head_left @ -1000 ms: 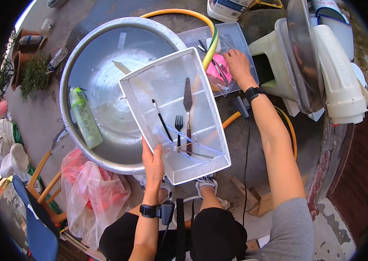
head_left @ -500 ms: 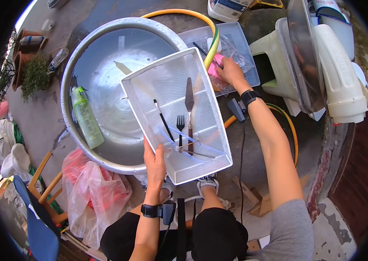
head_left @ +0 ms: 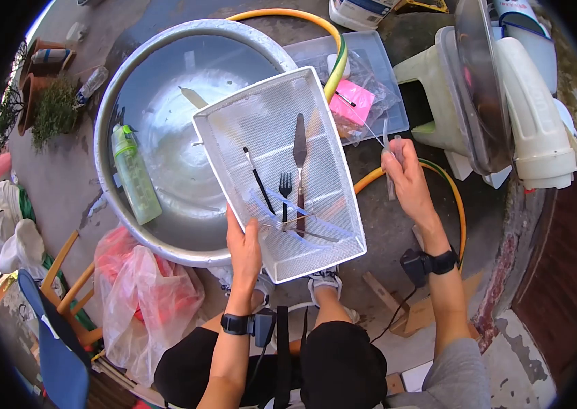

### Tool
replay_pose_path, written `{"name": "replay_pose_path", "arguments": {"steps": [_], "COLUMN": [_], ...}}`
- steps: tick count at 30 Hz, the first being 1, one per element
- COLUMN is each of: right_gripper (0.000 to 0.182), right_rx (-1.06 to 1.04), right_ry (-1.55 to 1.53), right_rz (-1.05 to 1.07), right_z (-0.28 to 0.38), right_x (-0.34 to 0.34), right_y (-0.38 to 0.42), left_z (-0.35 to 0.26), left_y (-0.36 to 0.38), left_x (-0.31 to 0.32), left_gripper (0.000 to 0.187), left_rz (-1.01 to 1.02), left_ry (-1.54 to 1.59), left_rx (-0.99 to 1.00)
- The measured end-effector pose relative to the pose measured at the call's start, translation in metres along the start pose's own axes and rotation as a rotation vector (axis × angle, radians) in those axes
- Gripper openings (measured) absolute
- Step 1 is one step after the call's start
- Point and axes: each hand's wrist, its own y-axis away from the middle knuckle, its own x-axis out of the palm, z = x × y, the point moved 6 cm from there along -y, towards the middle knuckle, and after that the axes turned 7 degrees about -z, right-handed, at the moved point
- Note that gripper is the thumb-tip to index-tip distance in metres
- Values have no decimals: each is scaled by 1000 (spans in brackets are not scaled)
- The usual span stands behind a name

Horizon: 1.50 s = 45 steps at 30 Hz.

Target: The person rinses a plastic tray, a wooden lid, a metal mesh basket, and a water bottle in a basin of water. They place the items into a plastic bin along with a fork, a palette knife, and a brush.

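My left hand (head_left: 243,247) is closed on the near left edge of a white mesh basket (head_left: 278,273), which is tilted over the rim of the metal basin (head_left: 106,123). Inside the basket lie a palette knife (head_left: 300,146) with a brown handle, a black fork (head_left: 286,183), a black-handled brush (head_left: 258,180) and some bluish translucent strips with a metal utensil. Right of the basket, my right hand (head_left: 408,174) is closed around slim clear and silvery utensils (head_left: 385,129) whose exact kind I cannot tell. Beyond it, a pink sponge-like block (head_left: 354,99) with a thin brush across it rests on clear plastic.
Water fills the basin, where a green bottle (head_left: 135,174) floats at the left. A clear plastic tray (head_left: 387,65) and a yellow-green hose (head_left: 335,41) lie behind the basket. Stools and a lid (head_left: 483,88) stand at right. A plastic bag (head_left: 155,300) sits at lower left.
My right hand has drawn back from the pink block and tray toward me and to the right, now with slim utensils in it. My left hand keeps holding the basket.
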Motion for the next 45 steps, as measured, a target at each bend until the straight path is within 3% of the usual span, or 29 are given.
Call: {"name": "replay_pose_path", "arguments": {"steps": [4, 6, 9, 13, 16, 18, 26, 28, 31, 36, 40, 42, 43, 45], "right_gripper": [22, 29, 39, 30, 17, 18, 29, 30, 26, 27, 30, 33, 33, 37], "right_rx": [-92, -27, -345, -545, -275, -423, -334, -360, -194, -132, -122, 161, 160, 379], "right_ry": [-142, -23, 213, 242, -50, 190, 618, 668, 782, 664, 741, 601, 601, 244], "right_rz": [61, 177, 247, 149, -49, -152, -84, -86, -62, -210, -273, -277, -277, -166], "right_z": [37, 56, 69, 73, 40, 16, -86, -83, -94, -95, -116, -149, -152, -164], "right_x": [21, 42, 69, 64, 35, 20, 26, 34, 38, 16, -7, -18, -19, -11], "right_y": [55, 70, 70, 49, -6, -54, -166, -168, -171, -162, -141, -131, -126, -110], "left_z": [0, -1, -2, 4, 0, -1, 6, 4, 4, 3, 4, 4, 4, 5], "left_y": [0, 0, 0, 0, 0, 0, -1, 0, 0, 0, 0, 0, 0, 0], "left_x": [0, 3, 2, 1, 2, 2, 0, 1, 0, 1, 1, 1, 1, 1], "left_gripper": [56, 56, 56, 57, 58, 58, 57, 57, 56, 56, 56, 56, 56, 56], "left_rz": [1, 10, 13, 8, 5, 5, -12, -8, 1, -5, 6, 7, 6, 5], "left_ry": [-3, 3, 4, 13, 28, 28, 2, 10, 23, 24, 22, 19, 16, 11], "left_rx": [-13, -16, 1, -23, -18, -25, -20, -34, -44, -37, -20, -20, -21, -23]}}
